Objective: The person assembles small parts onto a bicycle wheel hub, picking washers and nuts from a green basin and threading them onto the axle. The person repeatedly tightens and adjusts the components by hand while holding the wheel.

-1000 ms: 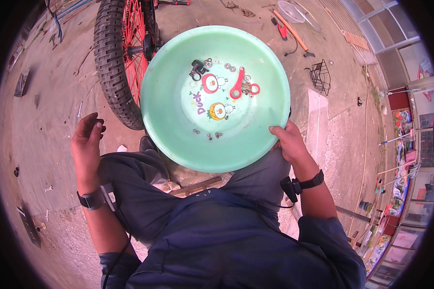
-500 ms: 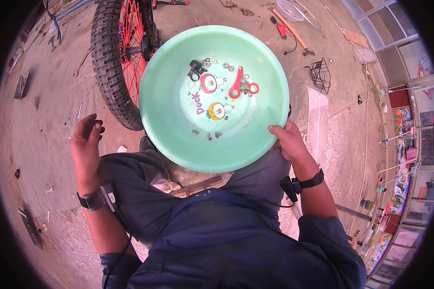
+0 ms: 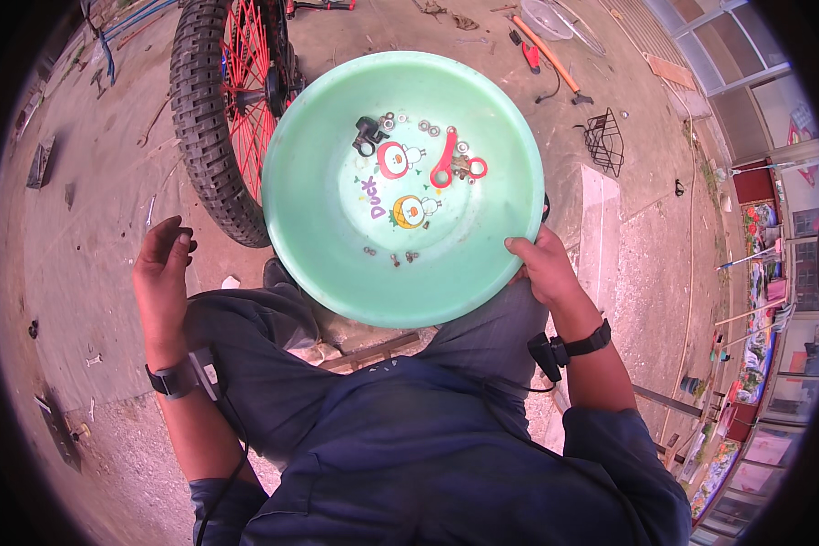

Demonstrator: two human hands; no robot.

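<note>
Basin point(image 3: 337, 209), pale green: rim gripped at 4 o'clock by right hand point(image 3: 546, 266); left hand point(image 3: 161, 268) raised at 9 o'clock, fingers loosely curled, empty.

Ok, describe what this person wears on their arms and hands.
Both hands, left hand and right hand, are bare, no gloves. Each wrist carries a black strap with a small black device; the right one trails a thin cable. Dark blue sleeves are pushed up.

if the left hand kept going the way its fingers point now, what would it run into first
Probably the knobby black tyre of the red-spoked wheel. The left hand hangs free beside the knee, fingers curled and pointing up and slightly right in the picture. Bare ground lies between; depth is unclear, so it might pass short of it.
</note>
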